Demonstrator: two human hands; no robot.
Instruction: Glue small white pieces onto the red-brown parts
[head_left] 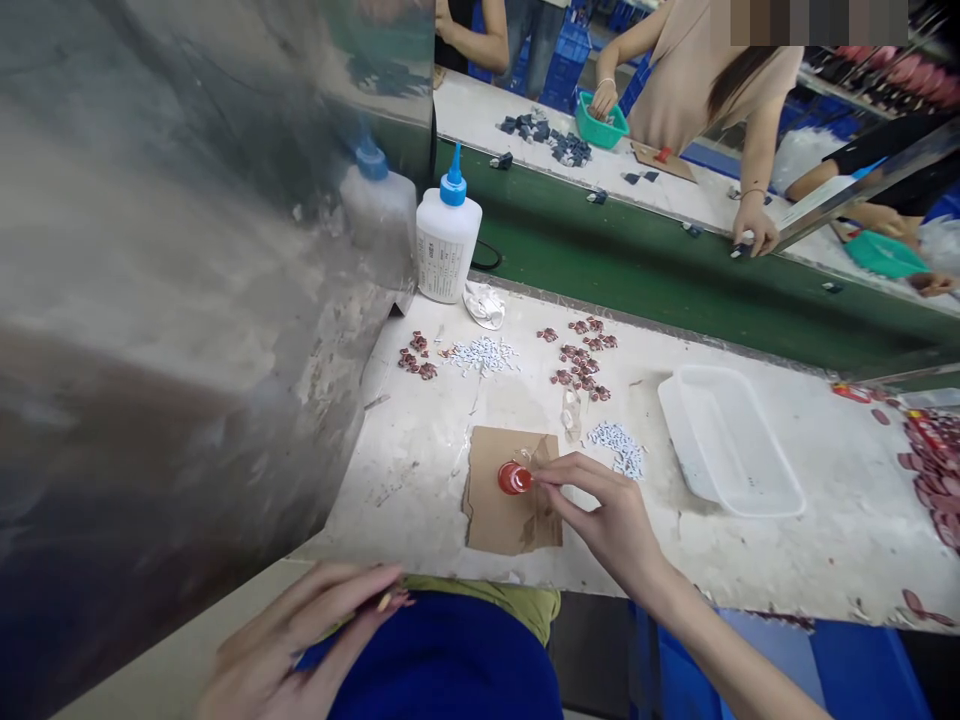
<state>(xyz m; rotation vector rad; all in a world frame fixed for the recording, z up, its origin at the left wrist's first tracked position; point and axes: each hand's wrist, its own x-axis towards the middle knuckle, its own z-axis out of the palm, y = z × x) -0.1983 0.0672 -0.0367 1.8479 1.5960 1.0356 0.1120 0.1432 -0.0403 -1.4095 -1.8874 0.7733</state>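
A small red cup (514, 478) stands on a torn piece of cardboard (487, 525) near the front of the table. My right hand (600, 505) has its thumb and forefinger pinched at the cup's right rim. Whatever is between those fingertips is too small to tell. Lower left, in front of the table edge, my left hand (315, 630) is closed, with a small brown piece (390, 598) between thumb and fingers. Beyond the cardboard lie a pile of tiny white-blue bits (616, 448), a second such pile (484, 355) and several small brown-red shaped pieces (581, 365).
A metal wall (225, 300) bounds the left side. Against it stands a white bottle with a blue nozzle (448, 240). A clear plastic tray (739, 450) is to the right, with dark red pieces (934, 470) farther on. Across a green conveyor (585, 240), other people work.
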